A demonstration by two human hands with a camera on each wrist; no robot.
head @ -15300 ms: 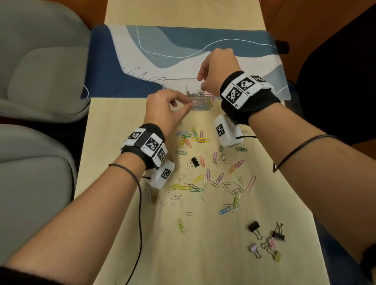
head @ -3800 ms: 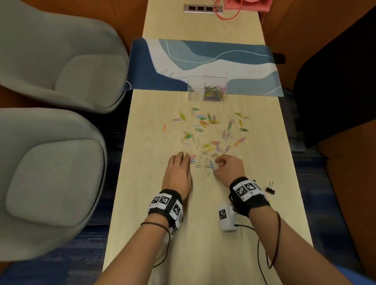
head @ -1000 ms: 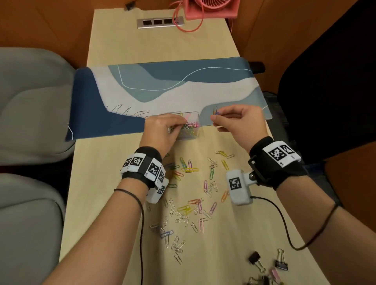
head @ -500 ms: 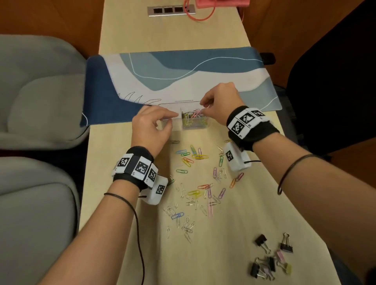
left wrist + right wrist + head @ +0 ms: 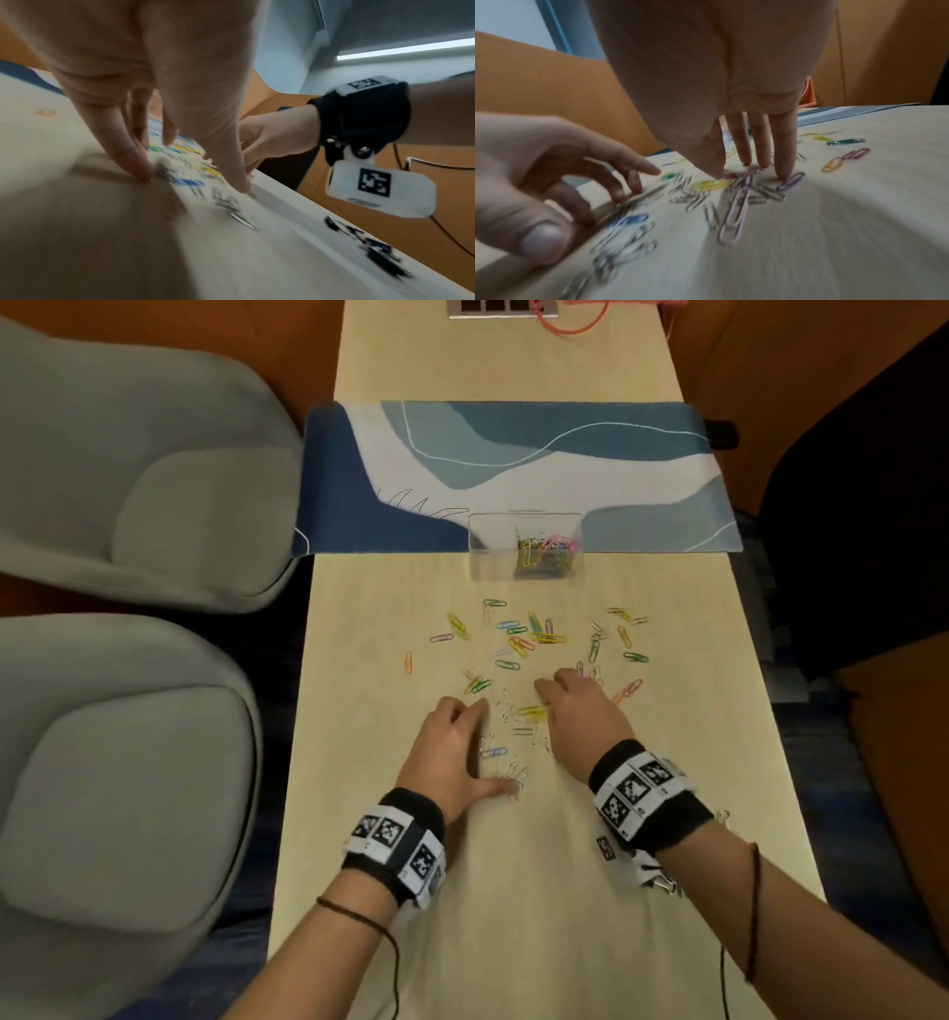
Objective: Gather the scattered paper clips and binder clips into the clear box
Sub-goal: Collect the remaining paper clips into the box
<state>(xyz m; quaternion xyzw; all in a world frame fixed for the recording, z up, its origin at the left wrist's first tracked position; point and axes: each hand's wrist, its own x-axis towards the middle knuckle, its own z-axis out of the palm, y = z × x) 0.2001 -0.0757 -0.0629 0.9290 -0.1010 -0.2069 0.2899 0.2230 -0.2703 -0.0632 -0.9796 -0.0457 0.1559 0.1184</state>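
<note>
The clear box (image 5: 493, 557) stands at the near edge of the desk mat, with a heap of coloured paper clips in its right half. More paper clips (image 5: 518, 644) lie scattered on the table in front of it. My left hand (image 5: 457, 742) rests on the near clips with straight fingers (image 5: 138, 162) and the thumb spread out. My right hand (image 5: 577, 708) presses straight fingertips (image 5: 782, 162) onto silver, yellow and purple clips (image 5: 734, 213). Neither hand grips anything. Black binder clips (image 5: 372, 249) lie near the right table edge, mostly hidden under my right wrist in the head view.
A blue and white desk mat (image 5: 513, 454) crosses the table behind the box. Two grey chairs (image 5: 128, 480) stand to the left and a dark chair (image 5: 847, 505) to the right. A socket strip (image 5: 500, 307) and a pink cable (image 5: 580, 323) sit at the far end.
Both hands have left the box, where they were half a second ago, and come back to the near clips, now lying flat on the table among them.
</note>
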